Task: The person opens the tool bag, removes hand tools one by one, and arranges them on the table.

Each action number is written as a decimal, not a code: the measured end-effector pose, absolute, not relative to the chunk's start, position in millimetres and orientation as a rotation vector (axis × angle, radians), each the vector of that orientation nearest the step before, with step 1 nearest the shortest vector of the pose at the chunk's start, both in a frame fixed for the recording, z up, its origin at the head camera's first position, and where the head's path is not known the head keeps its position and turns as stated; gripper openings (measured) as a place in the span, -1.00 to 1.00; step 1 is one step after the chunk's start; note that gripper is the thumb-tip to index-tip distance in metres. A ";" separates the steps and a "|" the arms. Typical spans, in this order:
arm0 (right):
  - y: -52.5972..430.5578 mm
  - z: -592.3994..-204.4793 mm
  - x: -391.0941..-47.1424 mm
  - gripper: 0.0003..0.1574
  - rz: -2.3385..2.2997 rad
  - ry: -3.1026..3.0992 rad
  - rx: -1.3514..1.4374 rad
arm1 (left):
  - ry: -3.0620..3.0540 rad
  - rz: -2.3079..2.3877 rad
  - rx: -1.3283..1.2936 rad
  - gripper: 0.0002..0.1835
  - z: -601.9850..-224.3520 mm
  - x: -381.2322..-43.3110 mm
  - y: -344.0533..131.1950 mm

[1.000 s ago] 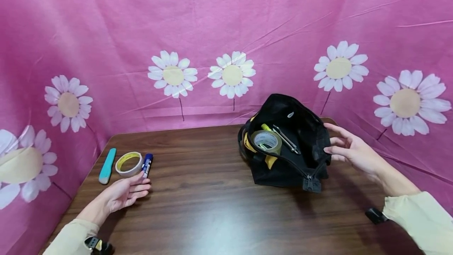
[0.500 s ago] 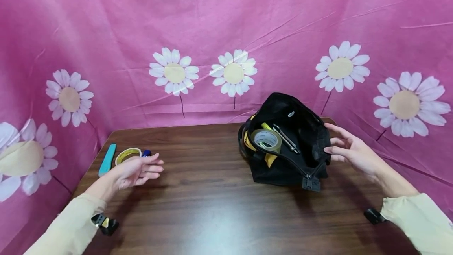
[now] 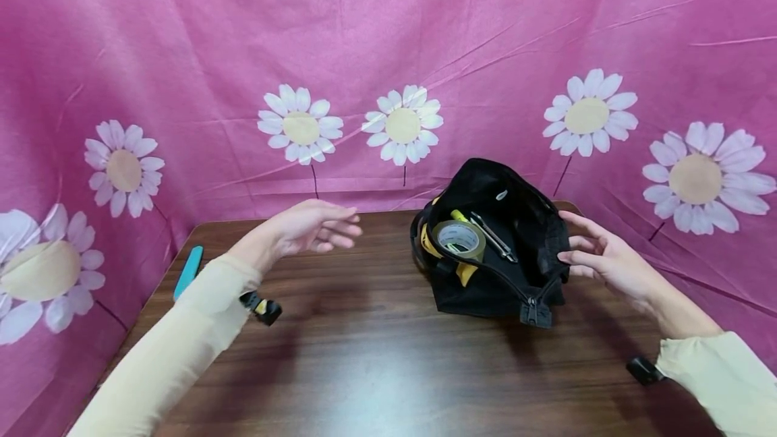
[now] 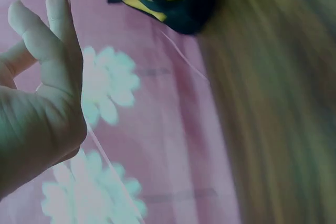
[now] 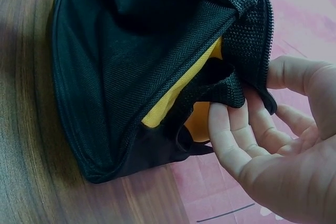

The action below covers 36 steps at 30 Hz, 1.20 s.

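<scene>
My left hand is in the air above the table's left half, fingers loosely bent, thumb side mostly turned away. No thing shows in it, and the left wrist view shows only bare fingers. My right hand grips the right edge of the open black tool bag, thumb on one side and fingers on the other. Up close, the fingers lie against a black strap on its yellow-lined side. Inside the bag are a roll of brown packing tape, a thin silver pen-like tool and something bright yellow.
A turquoise box-cutter-like tool lies at the left of the brown wooden table. My left sleeve covers the spot beside it. A pink cloth with white daisies hangs behind the table.
My left hand has risen and moved right, away from the blue marker and the white tape roll, which the sleeve now hides. My right hand and the bag have stayed in place.
</scene>
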State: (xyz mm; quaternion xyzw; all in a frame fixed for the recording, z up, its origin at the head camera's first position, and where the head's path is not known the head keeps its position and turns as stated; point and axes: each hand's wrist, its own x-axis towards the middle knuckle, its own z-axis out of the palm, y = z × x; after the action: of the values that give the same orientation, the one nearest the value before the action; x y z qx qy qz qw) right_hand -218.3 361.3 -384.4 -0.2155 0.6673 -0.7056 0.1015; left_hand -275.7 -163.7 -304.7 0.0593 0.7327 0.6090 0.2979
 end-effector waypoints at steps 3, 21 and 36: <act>361.5 -384.2 -217.6 -0.12 -2.085 1.966 -0.637 | 1.916 1.615 0.221 -0.55 -290.9 -285.8 -132.9; 361.7 -382.8 -215.9 -0.11 -2.091 1.970 -0.635 | 1.701 1.774 0.539 -0.70 -225.8 -317.9 2.2; 357.7 -382.9 -213.7 -0.12 -2.089 2.005 -0.601 | 1.621 2.165 0.542 -0.86 -242.9 -361.2 76.8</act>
State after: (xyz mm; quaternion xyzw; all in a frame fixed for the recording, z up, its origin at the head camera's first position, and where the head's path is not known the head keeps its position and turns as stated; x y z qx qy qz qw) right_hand -213.7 357.7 -382.9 -0.2025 0.6750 -0.7035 0.0919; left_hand -361.2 76.8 -242.9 0.1929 0.5770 0.7705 0.1902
